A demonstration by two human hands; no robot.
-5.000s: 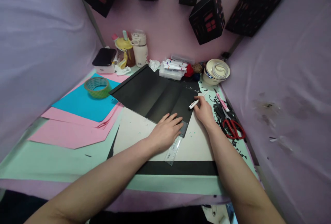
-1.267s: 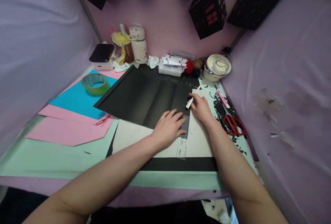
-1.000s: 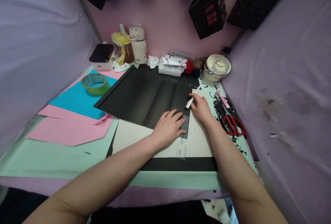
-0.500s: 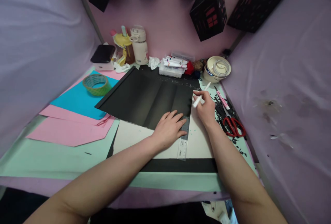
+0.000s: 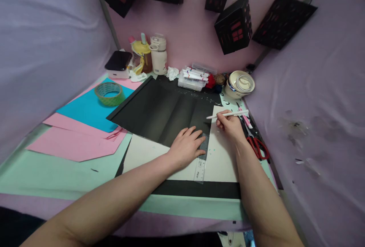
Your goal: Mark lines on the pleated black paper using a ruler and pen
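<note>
My left hand (image 5: 186, 146) lies flat with its fingers spread, pressing on a sheet of black card (image 5: 154, 102) and on a clear plastic ruler (image 5: 199, 167). The card has faint fold lines and a narrow folded strip along its left edge. Pinched in my right hand (image 5: 229, 125) is a slim white pen (image 5: 238, 113), held nearly level. Its left end hangs over or touches the card's right edge; I cannot tell which. Under card and ruler is a white board (image 5: 222, 159). Right of my right hand lie a pink craft knife (image 5: 246, 120) and red-handled scissors (image 5: 259, 148).
Green tape (image 5: 110, 96) rests on blue paper (image 5: 82, 108), beside pink sheets (image 5: 74, 144). A white bottle (image 5: 159, 58), a yellow-lidded jug (image 5: 142, 51), a marker box (image 5: 191, 83) and a round container (image 5: 236, 91) line the back. Black paper lanterns (image 5: 235, 28) hang above.
My right hand has moved slightly down and right, and the pen has swung from steeply slanted to nearly level, pointing left. My left hand stays on the card and ruler. The view has tilted up slightly.
</note>
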